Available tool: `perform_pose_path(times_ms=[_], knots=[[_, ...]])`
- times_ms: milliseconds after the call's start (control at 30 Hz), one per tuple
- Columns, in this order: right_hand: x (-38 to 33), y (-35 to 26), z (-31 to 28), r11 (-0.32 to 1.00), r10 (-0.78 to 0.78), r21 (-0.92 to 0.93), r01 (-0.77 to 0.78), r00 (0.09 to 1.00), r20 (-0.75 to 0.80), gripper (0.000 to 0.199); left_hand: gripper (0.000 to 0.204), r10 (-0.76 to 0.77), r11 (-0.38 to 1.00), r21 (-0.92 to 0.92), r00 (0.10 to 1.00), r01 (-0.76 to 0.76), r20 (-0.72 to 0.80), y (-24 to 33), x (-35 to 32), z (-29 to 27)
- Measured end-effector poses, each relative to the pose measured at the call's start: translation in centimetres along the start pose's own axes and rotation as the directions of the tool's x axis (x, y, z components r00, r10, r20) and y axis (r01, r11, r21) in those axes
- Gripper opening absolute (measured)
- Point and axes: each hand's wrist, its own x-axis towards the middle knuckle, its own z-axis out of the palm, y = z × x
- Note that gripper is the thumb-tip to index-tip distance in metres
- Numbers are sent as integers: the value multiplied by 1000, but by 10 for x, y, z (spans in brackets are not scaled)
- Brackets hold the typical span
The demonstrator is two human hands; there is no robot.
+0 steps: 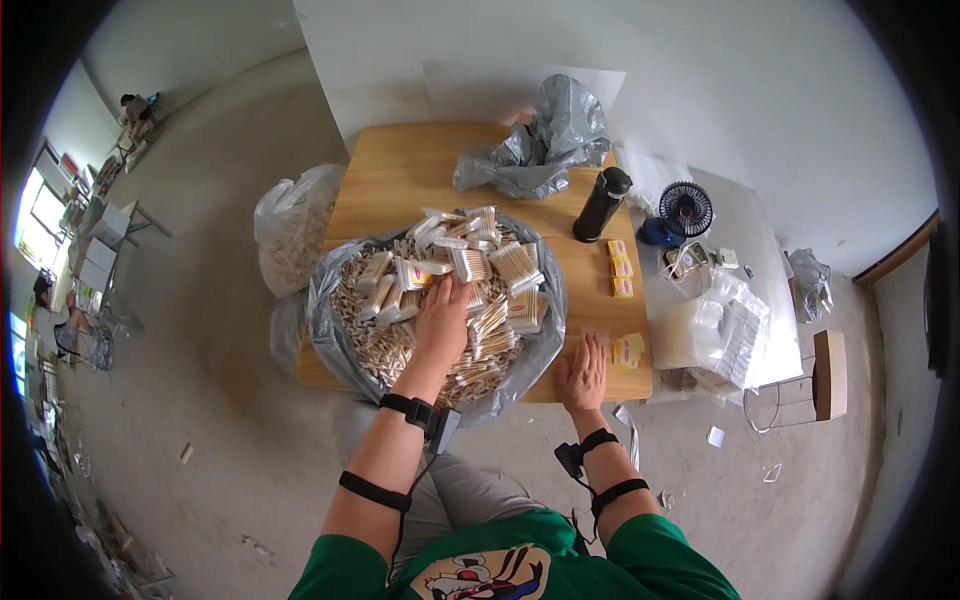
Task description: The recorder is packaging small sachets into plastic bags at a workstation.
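Clear-bagged wooden swabs [470, 265] lie just beyond my left grip [441, 322]; pinching or not, I can't tell. My right grip [583, 377] lies flat.

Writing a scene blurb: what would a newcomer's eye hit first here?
First, the gray bag heaped with cotton swabs on the wooden table, the left hand on its packs. The right hand is beside yellow cards, near right corner. Then the black bottle near the table's right edge and the dark fan just beyond that edge.

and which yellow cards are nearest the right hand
The lower cards, just right of the right hand; the upper cards lie farther off, near the black bottle.
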Motion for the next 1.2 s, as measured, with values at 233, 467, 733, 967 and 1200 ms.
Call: perform_pose_path(times_ms=[233,467,733,967,1200], knots=[[-3,5,4,999,-22,46,24,998,-54,52,35,47,998,26,997,-48,55,-1,14,-13],[27,-42,-48,970,106,241,-31,946,-306,39,19,-121,924,-380,915,-38,-384,2,-12,-24],[56,-152,-61,15,87,934,-357,931,355,30,15,-229,71,-966,946,250,228,26,-63,-31],[48,-141,-58,35,-26,836,-547,836,548,25,18,-91,547,-784,952,293,291,6,-86,-70],[37,-150,-52,753,-85,658,-2,991,99,20,16,-83,296,-876,924,380,373,7,-99,-61]])
